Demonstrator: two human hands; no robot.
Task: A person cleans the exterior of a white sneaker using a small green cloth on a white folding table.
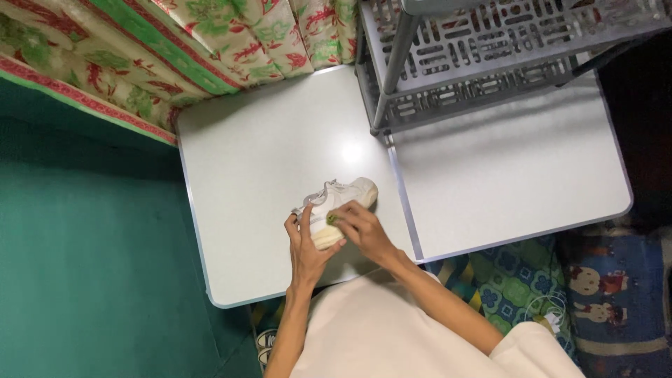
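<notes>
- Cream cloth covers the person's lap at the bottom edge of the view, and both bare forearms reach up from it toward the table (266, 147).
- The left hand (305, 246) is wrapped around the heel end of a white sneaker (337, 203), thumb up along its side, holding it steady.
- The right hand (364, 231) has its fingers pinched shut on a small green-yellow object (332, 219), pressed against the side of the sneaker; what the object is cannot be made out.
- The sneaker lies tilted on the pale grey table, near its front edge and just left of the seam (404, 203) that divides the tabletop into two panels, with its toe pointing up and to the right.
- A patterned blue and green mat (602, 294) shows on the floor to the right of the lap.
- Plain green flooring (91, 252) runs along the left of the table.
- A grey plastic rack (483, 63) with slotted shelves stands on the far right part of the table.
- A floral fabric (203, 49) in cream, red and green lies beyond the table's far left corner.
</notes>
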